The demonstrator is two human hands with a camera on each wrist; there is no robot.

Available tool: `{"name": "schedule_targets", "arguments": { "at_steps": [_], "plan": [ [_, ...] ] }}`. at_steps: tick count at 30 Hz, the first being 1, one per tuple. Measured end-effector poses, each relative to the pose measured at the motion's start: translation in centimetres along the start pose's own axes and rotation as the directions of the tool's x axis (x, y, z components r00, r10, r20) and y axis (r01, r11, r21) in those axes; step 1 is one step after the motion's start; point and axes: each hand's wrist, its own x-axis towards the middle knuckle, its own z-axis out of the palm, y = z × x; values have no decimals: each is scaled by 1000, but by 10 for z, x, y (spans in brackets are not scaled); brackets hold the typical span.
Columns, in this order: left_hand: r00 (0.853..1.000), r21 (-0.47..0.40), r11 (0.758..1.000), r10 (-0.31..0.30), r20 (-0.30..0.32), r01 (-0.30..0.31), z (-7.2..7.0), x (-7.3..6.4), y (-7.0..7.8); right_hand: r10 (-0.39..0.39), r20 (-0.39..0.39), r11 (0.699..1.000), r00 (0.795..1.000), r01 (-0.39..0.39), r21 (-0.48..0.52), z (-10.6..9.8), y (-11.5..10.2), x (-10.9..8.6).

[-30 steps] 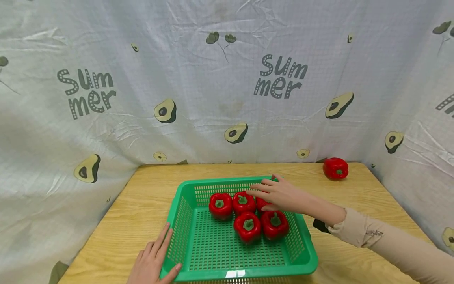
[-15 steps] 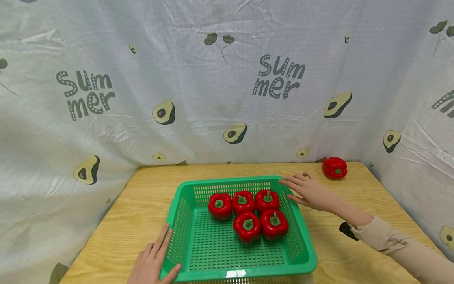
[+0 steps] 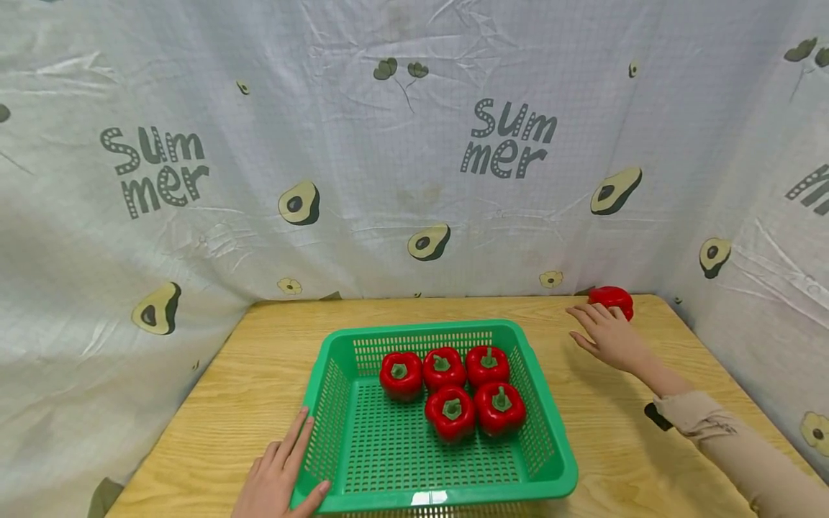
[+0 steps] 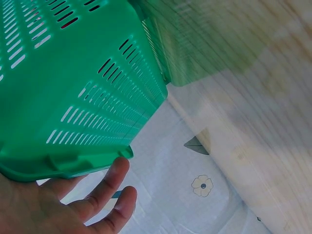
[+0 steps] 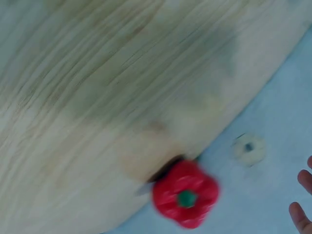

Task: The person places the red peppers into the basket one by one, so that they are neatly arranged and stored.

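Observation:
A green plastic basket (image 3: pixel 562 446) stands on the table, and several red bell peppers (image 3: pixel 452 414) with green stems sit upright inside it, grouped toward its back and right. My left hand (image 3: pixel 277 467) rests on the basket's left rim; the left wrist view shows fingers (image 4: pixel 115 170) along the rim's edge. Over the table right of the basket, my right hand (image 3: pixel 612 338) holds nothing, its fingers spread. One more red bell pepper (image 3: pixel 612 298) lies on its side in the far right corner, partly covered by that hand in the head view. The right wrist view shows this pepper (image 5: pixel 186 194) whole.
The wooden table (image 3: pixel 214 403) ends at a hanging white cloth (image 3: pixel 363 144) printed with avocados and lettering, which encloses the back and both sides. Bare wood shows left of the basket and to its right.
My right hand has moved from above the peppers in the basket, out over its right side, to the far pepper. The left hand and basket have stayed in place.

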Motion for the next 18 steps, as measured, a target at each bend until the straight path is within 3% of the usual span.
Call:
{"name": "schedule_targets", "arguments": {
  "at_steps": [9,18],
  "plan": [
    [1000,12,1000,22,-16,-22,2,0,-1,133,-18,991,991,-134,-24,10,35,-12],
    [999,22,1000,22,-25,-22,2,0,0,319,26,948,947,-318,-27,15,51,-14]
  ]
}}
